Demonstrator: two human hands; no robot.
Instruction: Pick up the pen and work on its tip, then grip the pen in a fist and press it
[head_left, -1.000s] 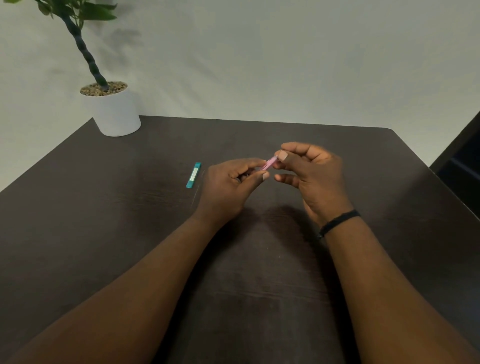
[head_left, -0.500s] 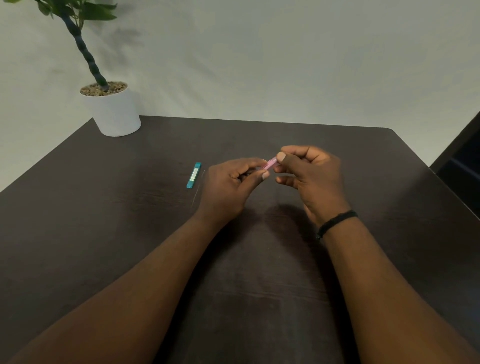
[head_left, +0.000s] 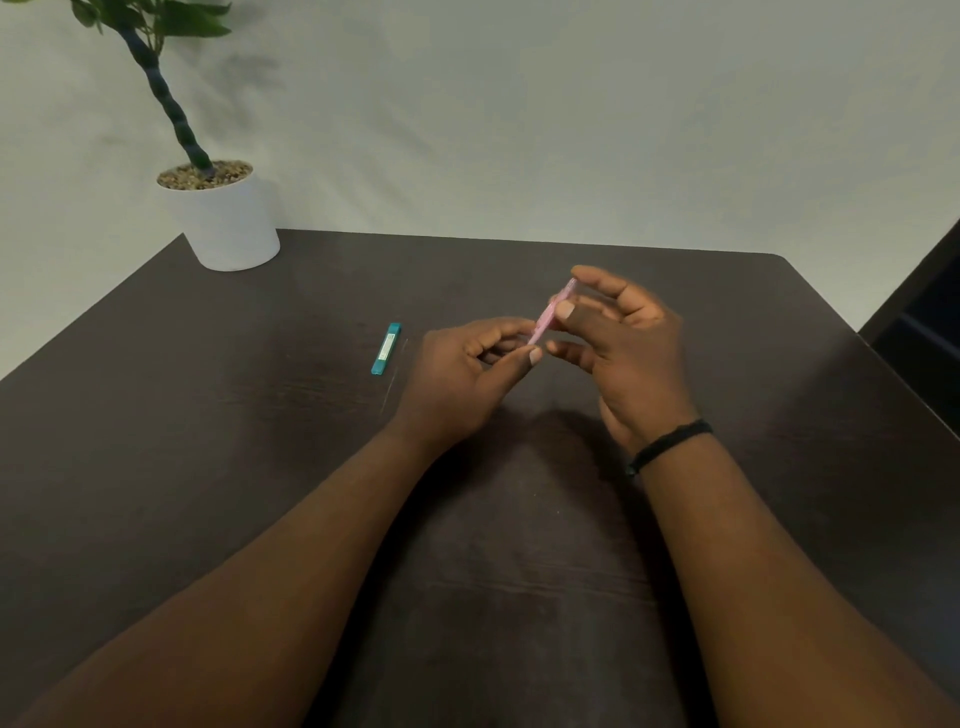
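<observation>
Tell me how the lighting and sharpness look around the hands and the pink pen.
Head view: dim, soft light; the hands cast a faint shadow on the dark table; the right hand and pink pen are slightly motion-blurred; the left hand is sharper; no glare.

No text can be read anywhere. The small teal case (head_left: 386, 348), lying on the table left of the frame's centre, carries a pale label strip, but its print is too small and blurred to make out.
</observation>
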